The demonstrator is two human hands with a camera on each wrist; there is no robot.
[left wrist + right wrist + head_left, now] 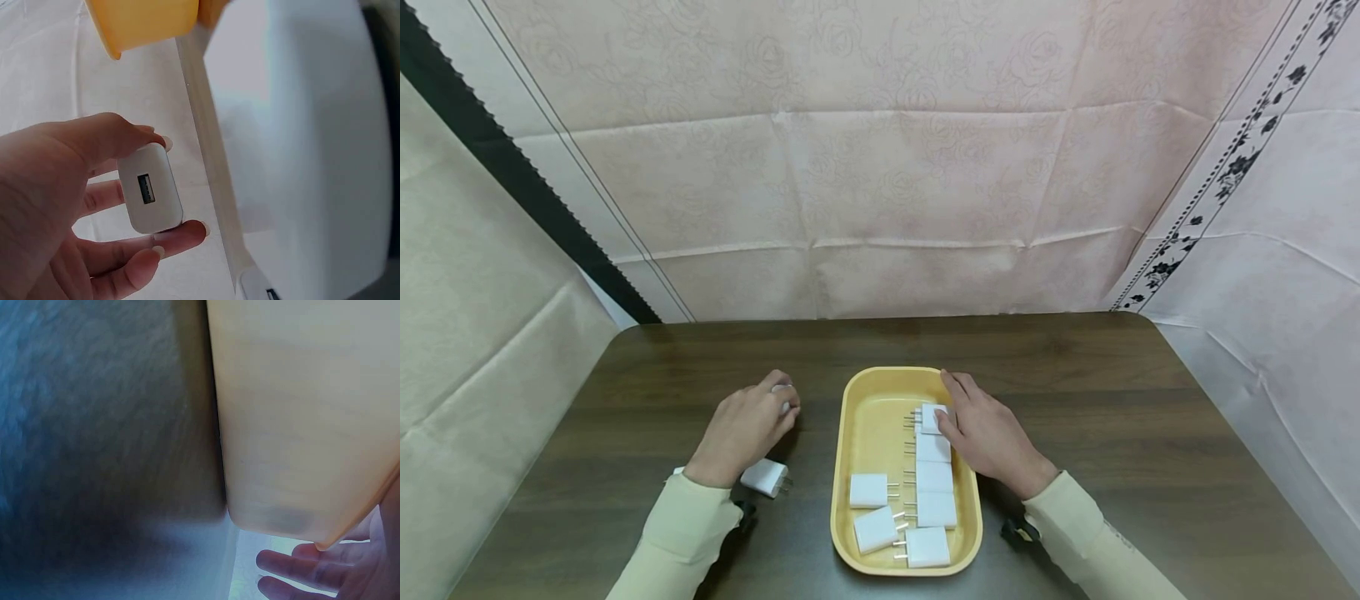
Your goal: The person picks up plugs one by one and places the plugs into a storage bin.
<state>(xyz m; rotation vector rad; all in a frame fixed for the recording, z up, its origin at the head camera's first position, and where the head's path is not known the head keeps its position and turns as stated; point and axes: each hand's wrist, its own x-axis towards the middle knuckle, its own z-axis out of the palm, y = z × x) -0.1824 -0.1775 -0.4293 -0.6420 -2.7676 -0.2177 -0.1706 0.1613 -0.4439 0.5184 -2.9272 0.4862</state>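
Observation:
My left hand (743, 427) is over the table left of the tray and pinches a white USB charger (150, 189) between thumb and fingers. Its USB port faces the left wrist camera. Another white charger (765, 477) lies on the table beside that wrist, prongs toward the tray. My right hand (992, 433) rests at the right rim of the yellow tray (880, 379), its thumb over the farthest charger (933, 418) inside. In the right wrist view its fingers (300, 565) extend fairly straight past the tray's edge.
Inside the tray, several white chargers line the right side, with two more, including a tilted charger (876, 530), on the left. Part of one white piece (678, 471) shows behind my left wrist. The dark wooden table (1075, 367) meets a cloth backdrop (887, 183).

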